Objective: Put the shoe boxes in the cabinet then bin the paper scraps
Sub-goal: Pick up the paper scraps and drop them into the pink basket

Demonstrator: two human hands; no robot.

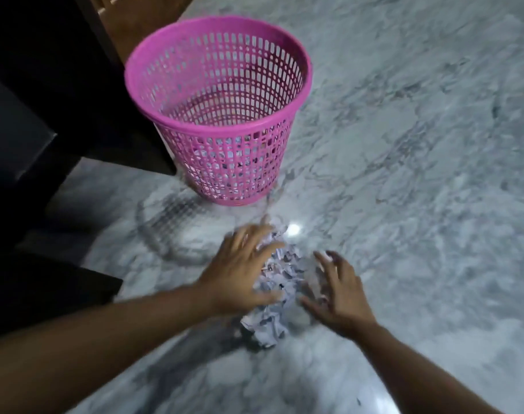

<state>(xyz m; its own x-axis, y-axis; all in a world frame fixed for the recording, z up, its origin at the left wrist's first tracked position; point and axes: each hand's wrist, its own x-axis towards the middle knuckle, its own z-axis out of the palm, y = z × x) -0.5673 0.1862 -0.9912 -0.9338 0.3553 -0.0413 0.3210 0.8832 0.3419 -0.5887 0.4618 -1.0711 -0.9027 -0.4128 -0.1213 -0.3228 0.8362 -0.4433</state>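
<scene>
Both hands flank a pile of crumpled paper scraps [277, 282] on the marble floor [419, 174]: the left hand [242, 270] and right hand [340, 294] have fingers spread and grip nothing, touching its sides. Beyond the white, creased pile stands the pink mesh bin [218, 106], upright, some paper visible through its wall.

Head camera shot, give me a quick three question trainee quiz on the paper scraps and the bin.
1. True or false: the paper scraps are piled on the marble floor, outside the pink mesh waste basket.
2. Where are the left hand and right hand? A) inside the basket B) either side of the scraps C) on the dark furniture
3. Is the basket upright or tipped over?

Key: 1 true; 2 B; 3 upright.
</scene>
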